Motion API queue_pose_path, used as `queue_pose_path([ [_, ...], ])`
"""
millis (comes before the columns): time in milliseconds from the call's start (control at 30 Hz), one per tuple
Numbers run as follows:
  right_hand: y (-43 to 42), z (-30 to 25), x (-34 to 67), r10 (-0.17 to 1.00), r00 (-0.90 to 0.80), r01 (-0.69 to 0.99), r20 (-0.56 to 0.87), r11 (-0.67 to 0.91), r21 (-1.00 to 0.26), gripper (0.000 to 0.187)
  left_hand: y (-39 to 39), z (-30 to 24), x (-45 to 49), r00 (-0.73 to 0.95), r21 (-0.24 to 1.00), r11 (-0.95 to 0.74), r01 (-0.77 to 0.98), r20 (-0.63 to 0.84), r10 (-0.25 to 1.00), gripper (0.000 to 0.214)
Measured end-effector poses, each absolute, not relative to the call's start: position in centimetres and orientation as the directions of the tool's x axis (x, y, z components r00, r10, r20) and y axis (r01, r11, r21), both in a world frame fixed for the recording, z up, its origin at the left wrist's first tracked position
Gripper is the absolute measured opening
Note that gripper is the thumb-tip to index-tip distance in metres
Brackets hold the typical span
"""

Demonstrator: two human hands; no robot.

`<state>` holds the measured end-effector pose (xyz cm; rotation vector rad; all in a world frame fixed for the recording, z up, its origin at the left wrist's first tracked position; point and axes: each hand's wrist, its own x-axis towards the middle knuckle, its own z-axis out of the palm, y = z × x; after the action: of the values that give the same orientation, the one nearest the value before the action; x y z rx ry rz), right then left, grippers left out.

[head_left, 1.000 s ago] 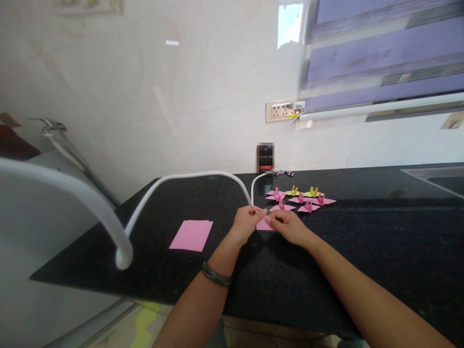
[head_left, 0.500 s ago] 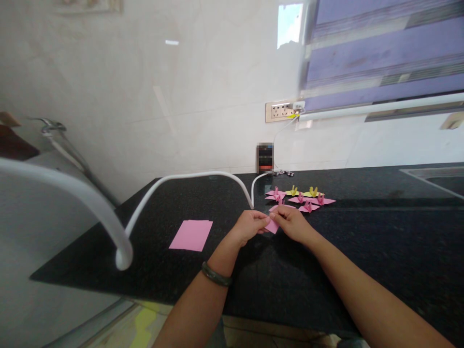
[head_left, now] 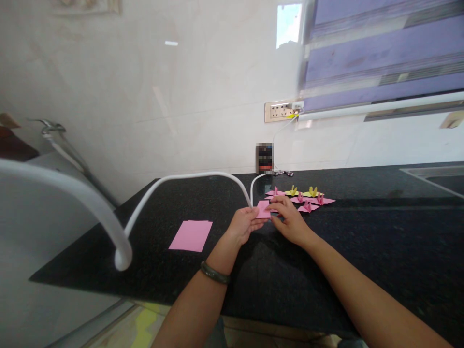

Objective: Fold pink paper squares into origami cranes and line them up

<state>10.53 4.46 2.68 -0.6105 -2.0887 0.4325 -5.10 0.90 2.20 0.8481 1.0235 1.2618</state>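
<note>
A small folded square of pink paper (head_left: 263, 210) is held up over the counter, its flat face toward me. My left hand (head_left: 242, 226) pinches its left side, thumb in front and fingers behind. At the paper's right edge is my right hand (head_left: 293, 223), with thumb and fingers apart; a fingertip seems to touch the paper. Behind the right hand stand folded paper cranes, several pink (head_left: 308, 207) and two yellow (head_left: 313, 192); some are partly hidden by that hand. A stack of flat pink paper sheets (head_left: 190, 236) lies left of my left hand.
The black counter (head_left: 152, 261) runs along a tiled wall. A white bent holder arm (head_left: 195, 174) crosses from the left to just behind my hands. A phone-like dark object (head_left: 264, 158), pixelated, leans on the wall below a socket (head_left: 279, 111). A sink edge (head_left: 431, 176) is far right.
The pink paper has turned from corner-down to nearly square-on and moved slightly left and up. My right hand's pinch on it has loosened, its thumb and fingers spreading.
</note>
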Motion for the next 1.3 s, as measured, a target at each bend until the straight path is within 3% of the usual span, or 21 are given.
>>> queue_pose_path([
  [267,4.9,2.3,10.4,0.571,-0.452,0.275,0.685,0.82,-0.502,0.012,0.5,2.5,-4.9,0.065,0.95,0.127,-0.284,-0.113,0.991,0.031],
  [633,4.2,2.1,9.9,0.728,-0.344,0.387,0.593,0.685,-0.617,0.012,0.3,3.0,-4.3,0.124,0.981,0.076,-0.177,-0.054,0.991,0.036],
  [833,4.3,1.8,9.8,0.756,-0.298,0.429,0.583,0.652,-0.626,0.013,0.2,3.2,-3.8,0.08,0.996,0.053,-0.072,-0.047,0.996,0.038],
  [1033,4.2,2.0,9.8,0.769,-0.302,0.412,0.564,0.639,-0.65,0.014,0.3,2.7,-3.7,0.004,0.996,-0.063,0.063,0.063,0.998,0.036],
  [1300,4.5,1.7,9.7,0.824,-0.306,0.305,0.477,0.56,-0.77,0.017,0.6,2.6,-3.9,-0.016,0.993,-0.056,0.1,0.058,0.998,0.031],
])
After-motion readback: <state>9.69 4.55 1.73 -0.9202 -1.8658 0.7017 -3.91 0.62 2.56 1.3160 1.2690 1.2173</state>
